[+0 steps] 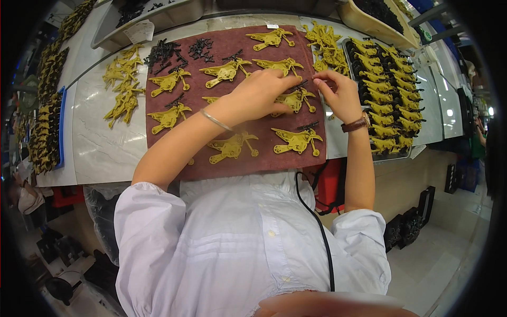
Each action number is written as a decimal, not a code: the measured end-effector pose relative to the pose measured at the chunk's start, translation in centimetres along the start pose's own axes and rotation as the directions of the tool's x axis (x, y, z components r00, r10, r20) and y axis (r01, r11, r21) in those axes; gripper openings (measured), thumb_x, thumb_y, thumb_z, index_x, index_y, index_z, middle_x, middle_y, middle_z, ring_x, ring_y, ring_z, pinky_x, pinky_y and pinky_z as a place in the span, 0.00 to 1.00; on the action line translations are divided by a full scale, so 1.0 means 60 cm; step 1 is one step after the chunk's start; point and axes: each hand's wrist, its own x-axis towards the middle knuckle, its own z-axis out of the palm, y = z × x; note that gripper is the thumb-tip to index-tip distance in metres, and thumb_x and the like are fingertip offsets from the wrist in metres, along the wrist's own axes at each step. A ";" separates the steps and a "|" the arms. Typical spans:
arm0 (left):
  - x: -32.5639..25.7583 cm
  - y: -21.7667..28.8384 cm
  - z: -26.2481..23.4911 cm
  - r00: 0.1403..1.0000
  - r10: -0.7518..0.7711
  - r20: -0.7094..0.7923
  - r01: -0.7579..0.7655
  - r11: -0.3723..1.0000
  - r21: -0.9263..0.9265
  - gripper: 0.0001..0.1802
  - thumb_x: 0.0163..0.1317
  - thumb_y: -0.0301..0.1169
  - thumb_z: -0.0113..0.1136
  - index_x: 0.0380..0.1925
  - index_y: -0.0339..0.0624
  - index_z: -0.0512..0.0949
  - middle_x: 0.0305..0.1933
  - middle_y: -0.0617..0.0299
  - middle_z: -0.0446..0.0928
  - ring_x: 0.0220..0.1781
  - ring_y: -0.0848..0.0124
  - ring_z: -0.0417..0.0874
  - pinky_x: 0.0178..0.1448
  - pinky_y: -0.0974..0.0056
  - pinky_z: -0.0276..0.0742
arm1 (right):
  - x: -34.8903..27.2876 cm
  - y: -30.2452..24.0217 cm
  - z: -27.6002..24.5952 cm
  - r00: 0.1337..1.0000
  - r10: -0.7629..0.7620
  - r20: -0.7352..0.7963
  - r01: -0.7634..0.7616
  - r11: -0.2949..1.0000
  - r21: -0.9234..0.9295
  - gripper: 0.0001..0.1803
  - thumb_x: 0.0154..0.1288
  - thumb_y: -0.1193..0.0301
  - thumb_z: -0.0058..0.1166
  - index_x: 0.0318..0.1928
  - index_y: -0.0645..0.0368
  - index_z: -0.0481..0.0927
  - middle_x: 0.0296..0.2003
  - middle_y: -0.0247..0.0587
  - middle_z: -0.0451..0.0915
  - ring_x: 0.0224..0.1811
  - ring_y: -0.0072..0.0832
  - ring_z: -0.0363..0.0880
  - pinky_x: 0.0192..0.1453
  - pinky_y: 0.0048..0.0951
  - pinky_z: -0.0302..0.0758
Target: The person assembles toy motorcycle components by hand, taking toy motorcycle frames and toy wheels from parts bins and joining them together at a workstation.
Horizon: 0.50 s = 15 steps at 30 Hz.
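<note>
On a dark red mat (274, 156) lie several yellow plastic toy parts shaped like small motorbikes. My left hand (262, 92) reaches across the mat and pinches a small black piece at one yellow part (298, 99) near the mat's right side. My right hand (340, 95), with a brown watch strap on its wrist, rests at the same part, fingers bent around its right end. Loose black pieces (169, 53) lie heaped at the mat's far left corner.
A metal tray (391, 156) on the right holds several finished yellow parts with black pieces. More yellow parts (122, 87) lie loose on the marble top at left, and a blue-edged tray (60, 127) stands further left. Bins sit along the far edge.
</note>
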 end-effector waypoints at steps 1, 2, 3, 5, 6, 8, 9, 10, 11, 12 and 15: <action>0.001 -0.007 -0.007 1.000 0.004 -0.006 -0.004 1.000 0.005 0.25 0.57 0.33 0.59 0.56 0.45 0.72 0.39 0.55 0.75 0.41 0.59 0.80 0.46 0.56 0.75 | -0.003 -0.002 -0.001 0.998 0.016 -0.062 -0.015 1.000 0.025 0.09 0.62 0.71 0.58 0.40 0.63 0.82 0.32 0.42 0.84 0.33 0.28 0.84 0.38 0.26 0.78; 0.007 -0.018 -0.015 0.991 -0.125 -0.050 0.114 0.978 -0.177 0.23 0.59 0.31 0.57 0.56 0.42 0.70 0.40 0.56 0.75 0.42 0.62 0.79 0.46 0.57 0.75 | -0.001 -0.008 -0.003 0.996 0.038 -0.080 -0.035 0.999 0.033 0.10 0.62 0.70 0.59 0.40 0.62 0.82 0.33 0.42 0.85 0.34 0.27 0.84 0.38 0.26 0.79; 0.011 -0.021 -0.026 0.964 -0.256 -0.066 0.216 0.907 -0.360 0.22 0.61 0.29 0.54 0.56 0.40 0.69 0.42 0.57 0.75 0.44 0.66 0.79 0.46 0.59 0.75 | 0.002 -0.012 -0.003 0.996 0.035 -0.085 -0.032 0.999 0.030 0.10 0.62 0.70 0.59 0.40 0.62 0.82 0.33 0.42 0.85 0.34 0.27 0.84 0.38 0.26 0.79; 0.021 -0.025 -0.052 0.948 -0.313 0.051 0.300 0.833 -0.465 0.17 0.66 0.25 0.46 0.55 0.37 0.68 0.46 0.59 0.74 0.50 0.70 0.77 0.52 0.63 0.76 | 0.010 -0.023 0.003 0.993 -0.006 -0.117 0.014 0.997 0.070 0.10 0.62 0.69 0.59 0.40 0.62 0.82 0.33 0.41 0.85 0.34 0.26 0.84 0.39 0.25 0.79; 0.031 -0.036 -0.053 0.944 -0.316 0.091 0.274 0.602 -0.750 0.15 0.68 0.25 0.44 0.54 0.36 0.67 0.49 0.58 0.74 0.53 0.69 0.76 0.57 0.63 0.75 | 0.018 -0.027 0.010 0.996 -0.001 -0.093 0.016 0.987 0.160 0.12 0.62 0.69 0.60 0.43 0.63 0.81 0.35 0.39 0.84 0.36 0.23 0.84 0.40 0.23 0.79; 0.042 -0.045 -0.049 0.951 -0.298 0.075 0.164 0.285 -0.944 0.13 0.72 0.25 0.39 0.53 0.35 0.66 0.55 0.54 0.73 0.61 0.67 0.73 0.67 0.64 0.70 | 0.028 -0.044 0.028 0.996 0.060 -0.062 -0.032 0.922 0.386 0.13 0.62 0.70 0.60 0.45 0.64 0.80 0.36 0.38 0.84 0.36 0.23 0.83 0.40 0.22 0.79; 0.049 -0.045 -0.041 0.952 -0.298 0.069 0.159 0.288 -0.944 0.13 0.72 0.25 0.39 0.53 0.35 0.66 0.55 0.54 0.73 0.61 0.67 0.73 0.67 0.64 0.70 | 0.033 -0.052 0.037 0.992 0.125 -0.015 -0.092 0.801 0.592 0.15 0.62 0.70 0.61 0.47 0.64 0.79 0.37 0.37 0.83 0.37 0.22 0.83 0.41 0.21 0.79; 0.055 -0.045 -0.030 0.951 -0.310 -0.015 0.065 0.246 -0.967 0.13 0.72 0.25 0.40 0.54 0.36 0.65 0.56 0.53 0.73 0.61 0.67 0.74 0.66 0.64 0.71 | 0.038 -0.062 0.040 0.988 0.154 0.031 -0.135 0.731 0.669 0.17 0.62 0.71 0.62 0.49 0.65 0.77 0.39 0.37 0.82 0.36 0.21 0.82 0.42 0.19 0.79; 0.062 -0.044 -0.021 0.940 -0.326 -0.097 -0.030 0.204 -0.979 0.13 0.72 0.26 0.41 0.54 0.37 0.64 0.57 0.53 0.73 0.61 0.67 0.74 0.66 0.63 0.72 | 0.046 -0.062 0.045 0.988 0.149 0.032 -0.132 0.733 0.668 0.17 0.62 0.71 0.62 0.49 0.65 0.77 0.39 0.37 0.82 0.36 0.21 0.82 0.42 0.19 0.79; 0.065 -0.034 -0.020 0.933 -0.335 -0.131 -0.067 0.197 -0.978 0.11 0.72 0.27 0.43 0.52 0.37 0.66 0.58 0.53 0.74 0.59 0.67 0.75 0.63 0.66 0.72 | 0.052 -0.057 0.050 0.991 0.135 0.025 -0.113 0.699 0.706 0.16 0.62 0.72 0.62 0.48 0.65 0.77 0.38 0.36 0.82 0.36 0.21 0.82 0.41 0.19 0.79; 0.075 -0.043 -0.019 0.914 -0.298 -0.274 -0.103 0.484 -0.869 0.13 0.67 0.32 0.54 0.47 0.36 0.73 0.50 0.55 0.80 0.51 0.71 0.80 0.55 0.68 0.75 | 0.083 -0.046 0.041 0.993 0.113 -0.021 -0.066 0.714 0.697 0.11 0.62 0.74 0.60 0.44 0.66 0.79 0.35 0.37 0.83 0.35 0.20 0.82 0.40 0.19 0.79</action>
